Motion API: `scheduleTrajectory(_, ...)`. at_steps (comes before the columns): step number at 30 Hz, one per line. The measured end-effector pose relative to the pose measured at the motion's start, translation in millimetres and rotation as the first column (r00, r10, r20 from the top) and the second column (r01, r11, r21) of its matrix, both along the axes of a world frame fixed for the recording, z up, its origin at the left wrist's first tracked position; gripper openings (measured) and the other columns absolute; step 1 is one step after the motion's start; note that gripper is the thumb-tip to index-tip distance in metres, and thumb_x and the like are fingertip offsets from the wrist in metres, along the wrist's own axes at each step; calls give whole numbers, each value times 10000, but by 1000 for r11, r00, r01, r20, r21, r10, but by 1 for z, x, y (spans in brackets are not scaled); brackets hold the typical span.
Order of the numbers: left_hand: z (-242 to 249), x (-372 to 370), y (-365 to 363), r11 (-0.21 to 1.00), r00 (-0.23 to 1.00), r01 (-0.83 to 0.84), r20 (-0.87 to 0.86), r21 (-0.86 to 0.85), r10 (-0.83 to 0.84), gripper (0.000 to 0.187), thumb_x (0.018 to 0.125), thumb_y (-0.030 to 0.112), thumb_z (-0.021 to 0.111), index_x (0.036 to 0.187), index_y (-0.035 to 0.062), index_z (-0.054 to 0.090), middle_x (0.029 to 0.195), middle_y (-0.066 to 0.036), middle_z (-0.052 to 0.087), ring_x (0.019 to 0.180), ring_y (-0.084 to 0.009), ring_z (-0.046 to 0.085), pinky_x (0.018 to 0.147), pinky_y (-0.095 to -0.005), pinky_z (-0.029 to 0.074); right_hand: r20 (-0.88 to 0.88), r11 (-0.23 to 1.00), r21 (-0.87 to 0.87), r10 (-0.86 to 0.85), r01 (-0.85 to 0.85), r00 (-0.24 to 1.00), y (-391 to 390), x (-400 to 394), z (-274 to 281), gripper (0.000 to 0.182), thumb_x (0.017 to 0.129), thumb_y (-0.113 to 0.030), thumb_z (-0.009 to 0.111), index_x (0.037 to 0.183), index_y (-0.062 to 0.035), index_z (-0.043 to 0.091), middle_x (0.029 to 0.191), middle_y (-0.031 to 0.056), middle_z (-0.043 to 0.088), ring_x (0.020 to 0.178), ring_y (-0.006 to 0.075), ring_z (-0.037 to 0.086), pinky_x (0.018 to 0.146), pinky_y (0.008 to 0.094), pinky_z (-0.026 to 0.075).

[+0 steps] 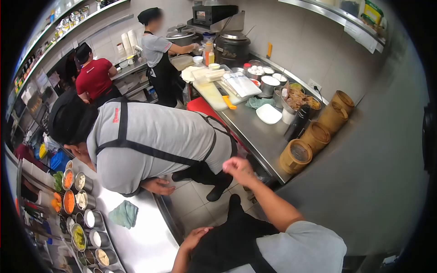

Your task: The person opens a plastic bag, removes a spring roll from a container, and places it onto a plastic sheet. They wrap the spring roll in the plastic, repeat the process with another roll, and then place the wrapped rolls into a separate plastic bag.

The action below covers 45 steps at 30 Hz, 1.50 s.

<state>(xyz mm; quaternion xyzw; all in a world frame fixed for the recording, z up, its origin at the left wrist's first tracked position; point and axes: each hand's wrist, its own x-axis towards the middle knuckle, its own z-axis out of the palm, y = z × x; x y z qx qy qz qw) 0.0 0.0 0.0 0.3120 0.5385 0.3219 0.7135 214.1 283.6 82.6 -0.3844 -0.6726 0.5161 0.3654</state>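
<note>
- Counter of steel (259,146), reaching from twelve to four o'clock, crowded with pans and boards at its far end.
- Steel worktop (146,241) at seven o'clock, a row of filled metal tubs (69,201) along its outer side.
- Co-worker in a grey shirt (154,127) at nine o'clock, bent forward over the worktop.
- Black apron (223,245) on the wearer, at six o'clock, under the left hand.
- Four bamboo steamers (325,119) in line at three o'clock on the counter.
- Right hand (239,171) at five o'clock, raised, fingers curled inward; cannot tell whether they hold anything.
- Green cloth (124,214) at eight o'clock, crumpled on the worktop.
- Left hand (199,238), just past six o'clock, laid flat against the apron, holding nothing visible.
- White bowl (268,114) at two o'clock.
</note>
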Motion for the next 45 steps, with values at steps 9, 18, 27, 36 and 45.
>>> scheduleTrajectory(9,42,11,88,958,952,-255,-141,131,273,398,1039,273,601,1326,2,647,1255,-115,704,1201,-189,617,1051,-302,445,-191,917,-175,-388,358,902,250,12,-17,190,901,-186,705,1012,-31,700,841,20,704,727,91,637,654,246,496)
scheduleTrajectory(18,125,47,187,960,934,-256,-227,115,277,403,1016,178,632,1383,15,598,1321,-101,671,1256,-204,588,1081,-339,428,275,521,-368,-731,771,625,552,36,-98,841,833,-477,780,1343,122,481,1270,258,617,1013,377,685,772,450,595)
scheduleTrajectory(27,172,62,225,952,928,-242,-242,187,283,470,1012,305,642,1399,43,594,1404,-124,614,1287,-249,554,1079,-374,421,-16,303,-670,-918,678,395,577,22,-62,639,833,-237,818,1279,136,553,1198,227,676,1011,345,701,789,447,592)
scheduleTrajectory(36,151,31,253,948,990,-13,-131,319,58,421,1020,157,625,1418,31,568,1371,-102,643,1306,-215,561,1118,-346,397,-202,471,-498,-879,728,431,620,9,-69,670,737,66,666,1377,127,477,1328,231,618,1135,319,666,917,405,559)
scheduleTrajectory(45,140,37,340,825,944,238,78,513,-321,717,986,286,689,1570,56,342,1562,-105,432,1415,-212,432,1114,-385,413,-748,873,-283,-460,397,478,404,32,53,631,855,89,632,1448,46,422,1332,154,600,1186,277,617,1021,394,504)
